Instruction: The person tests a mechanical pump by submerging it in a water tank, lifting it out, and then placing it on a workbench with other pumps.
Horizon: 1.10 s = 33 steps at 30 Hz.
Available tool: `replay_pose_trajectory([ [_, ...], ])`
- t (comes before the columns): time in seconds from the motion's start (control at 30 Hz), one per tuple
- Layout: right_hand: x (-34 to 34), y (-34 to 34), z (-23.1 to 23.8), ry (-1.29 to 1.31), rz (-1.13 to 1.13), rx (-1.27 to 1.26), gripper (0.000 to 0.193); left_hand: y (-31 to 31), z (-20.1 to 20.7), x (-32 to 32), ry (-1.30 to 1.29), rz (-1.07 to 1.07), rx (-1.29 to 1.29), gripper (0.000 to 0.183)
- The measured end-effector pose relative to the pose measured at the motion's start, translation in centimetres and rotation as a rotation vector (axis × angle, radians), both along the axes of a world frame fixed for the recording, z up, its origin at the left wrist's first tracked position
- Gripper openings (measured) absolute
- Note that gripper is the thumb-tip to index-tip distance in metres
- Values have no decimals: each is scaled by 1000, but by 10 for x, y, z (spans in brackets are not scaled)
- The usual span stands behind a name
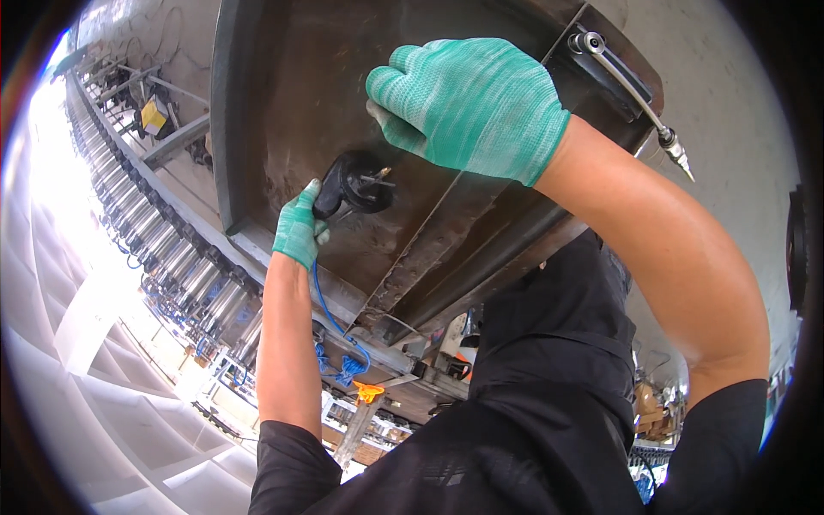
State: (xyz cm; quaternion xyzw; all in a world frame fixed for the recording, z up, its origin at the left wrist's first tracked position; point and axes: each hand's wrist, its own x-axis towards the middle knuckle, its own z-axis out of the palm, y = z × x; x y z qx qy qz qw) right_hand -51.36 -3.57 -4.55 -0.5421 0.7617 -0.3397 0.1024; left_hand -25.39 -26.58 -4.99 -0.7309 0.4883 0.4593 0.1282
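Gripping a black rounded plastic fitting with curled fingers, green-gloved left hand; green-gloved right hand rests on the rusty brown metal panel, fingers bent, holding nothing visible.

We see strong daylight pouring in from the left, where the white floor blows out to a featureless glare. The metal panel stays dim and brown, with a dull sheen along its lower edge. Both gloves are evenly lit and sharp, casting soft shadows. The fisheye bends the roller line into a curve, and a black vignette rings the frame, tinged red and blue at the rim.
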Motion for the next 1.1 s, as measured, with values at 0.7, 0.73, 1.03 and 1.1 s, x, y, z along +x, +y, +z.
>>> replay_pose_trajectory([
  [0.7,2,-2,-4,44,-26,-44,20,-1,1,-7,-28,-44,36,27],
  [0.73,2,-2,-4,46,-23,-34,20,-1,2,-7,-26,-50,38,26],
  [1.03,-1,0,-1,26,5,-8,22,32,5,20,184,-44,120,28],
  [1.1,-1,0,-2,34,7,-19,22,33,-2,41,276,-14,118,32],
])
